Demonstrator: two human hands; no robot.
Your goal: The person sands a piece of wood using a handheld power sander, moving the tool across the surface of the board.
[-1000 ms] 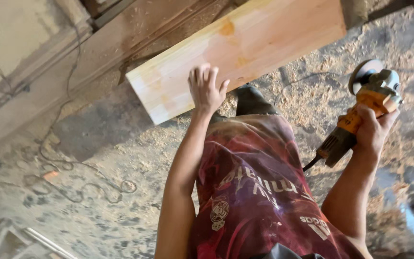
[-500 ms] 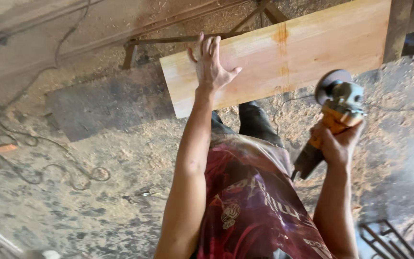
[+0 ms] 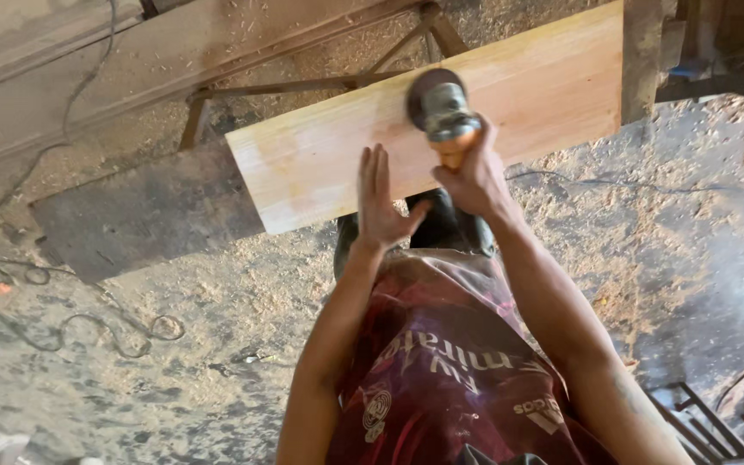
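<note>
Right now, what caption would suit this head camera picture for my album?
Left hand flat on a pale wooden board while the right hand presses an angle grinder onto it.

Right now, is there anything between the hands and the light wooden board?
Nothing visible. The left hand lies flat on the wooden board near its front edge. The right hand grips the angle grinder, whose disc seems to sit on the board's top face. That face shows nothing else.

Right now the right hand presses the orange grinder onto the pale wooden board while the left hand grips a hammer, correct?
Not quite. In the head view the left hand holds no hammer; it lies open and flat on the board. The right hand does hold the grinder on it.
</note>
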